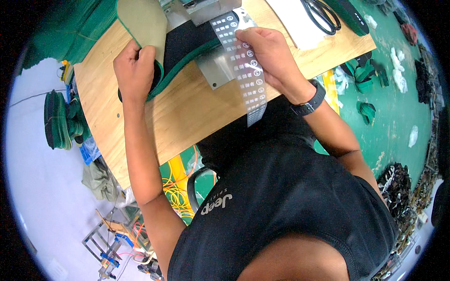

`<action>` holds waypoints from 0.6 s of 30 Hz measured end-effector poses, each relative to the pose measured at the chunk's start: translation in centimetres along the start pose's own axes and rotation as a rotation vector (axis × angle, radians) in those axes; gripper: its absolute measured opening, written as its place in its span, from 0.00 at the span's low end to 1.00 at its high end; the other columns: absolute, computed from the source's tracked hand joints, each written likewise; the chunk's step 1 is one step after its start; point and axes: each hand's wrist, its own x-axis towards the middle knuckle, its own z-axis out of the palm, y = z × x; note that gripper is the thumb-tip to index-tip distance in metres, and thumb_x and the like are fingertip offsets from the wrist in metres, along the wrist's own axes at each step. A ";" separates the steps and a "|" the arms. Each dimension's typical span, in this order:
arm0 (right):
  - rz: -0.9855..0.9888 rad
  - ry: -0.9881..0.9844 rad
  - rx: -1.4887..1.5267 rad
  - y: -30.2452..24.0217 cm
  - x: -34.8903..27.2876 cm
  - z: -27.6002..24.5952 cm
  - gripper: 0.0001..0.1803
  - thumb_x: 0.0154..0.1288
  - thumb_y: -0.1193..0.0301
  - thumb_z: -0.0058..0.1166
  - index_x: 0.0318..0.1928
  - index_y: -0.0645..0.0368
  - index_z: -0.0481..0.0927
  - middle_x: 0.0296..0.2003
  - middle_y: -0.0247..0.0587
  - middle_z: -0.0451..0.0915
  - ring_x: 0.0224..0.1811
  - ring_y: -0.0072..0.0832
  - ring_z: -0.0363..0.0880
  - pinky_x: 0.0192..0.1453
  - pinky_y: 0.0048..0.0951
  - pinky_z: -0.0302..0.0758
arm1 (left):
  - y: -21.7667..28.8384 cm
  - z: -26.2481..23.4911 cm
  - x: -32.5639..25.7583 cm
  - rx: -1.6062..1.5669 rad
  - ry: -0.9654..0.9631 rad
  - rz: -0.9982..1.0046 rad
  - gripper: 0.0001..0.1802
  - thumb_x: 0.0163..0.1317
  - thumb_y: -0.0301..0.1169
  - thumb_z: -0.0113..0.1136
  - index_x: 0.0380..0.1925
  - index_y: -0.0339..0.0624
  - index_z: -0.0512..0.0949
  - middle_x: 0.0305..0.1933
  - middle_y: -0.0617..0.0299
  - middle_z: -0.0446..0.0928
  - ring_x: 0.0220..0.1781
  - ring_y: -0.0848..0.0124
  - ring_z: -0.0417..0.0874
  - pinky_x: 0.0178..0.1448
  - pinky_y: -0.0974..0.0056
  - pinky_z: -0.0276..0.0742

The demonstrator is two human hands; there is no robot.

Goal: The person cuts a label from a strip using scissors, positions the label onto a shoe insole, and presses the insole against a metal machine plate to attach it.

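Observation:
My left hand [135, 70] is closed on a long, flexible insole-like piece [143, 23] with a beige face and a green edge. The piece bends up from the table, and its black and green part runs to the right toward a grey metal machine part [211, 10]. My right hand [272, 54] pinches a clear label strip [248, 75] printed with rows of white marks. The strip's upper end lies by the metal part, and its lower end hangs past the table's near edge. Between my hands, a flat metal plate [214, 77] sits under the work.
Thick green layers [70, 28] fill the far left of the wooden table [108, 136]. At the far right are a white sheet [295, 23], black loops [323, 18] and a dark green insole [349, 18]. Green scraps [365, 112] litter the floor; a yellow hose [176, 192] coils below.

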 end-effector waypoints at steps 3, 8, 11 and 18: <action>-0.012 0.004 -0.044 0.2 0.2 0.2 0.11 0.64 0.71 0.53 0.27 0.65 0.78 0.21 0.35 0.77 0.20 0.19 0.75 0.24 0.19 0.71 | 0.5 0.3 0.0 0.093 -0.022 0.051 0.10 0.53 0.30 0.53 0.26 0.31 0.74 0.17 0.60 0.68 0.22 0.78 0.65 0.28 0.69 0.66; -0.008 -0.066 -0.073 0.1 0.5 -0.2 0.12 0.64 0.70 0.53 0.27 0.65 0.78 0.22 0.35 0.78 0.20 0.19 0.75 0.24 0.19 0.72 | 1.1 0.4 0.1 0.113 -0.056 0.112 0.10 0.52 0.30 0.53 0.24 0.32 0.73 0.16 0.55 0.67 0.20 0.74 0.66 0.28 0.67 0.67; 0.002 -0.052 -0.098 0.2 0.7 -0.2 0.12 0.65 0.70 0.53 0.28 0.65 0.79 0.23 0.35 0.78 0.21 0.19 0.76 0.26 0.19 0.74 | 0.8 0.3 0.1 0.157 -0.048 0.143 0.09 0.52 0.30 0.54 0.24 0.33 0.73 0.16 0.54 0.68 0.19 0.72 0.66 0.28 0.66 0.67; 0.020 -0.010 -0.164 0.1 0.8 0.3 0.13 0.66 0.68 0.53 0.29 0.67 0.79 0.25 0.36 0.79 0.22 0.20 0.77 0.25 0.20 0.76 | 2.2 0.6 -0.6 0.231 -0.101 0.112 0.11 0.54 0.31 0.55 0.33 0.35 0.76 0.26 0.52 0.75 0.25 0.65 0.74 0.34 0.65 0.72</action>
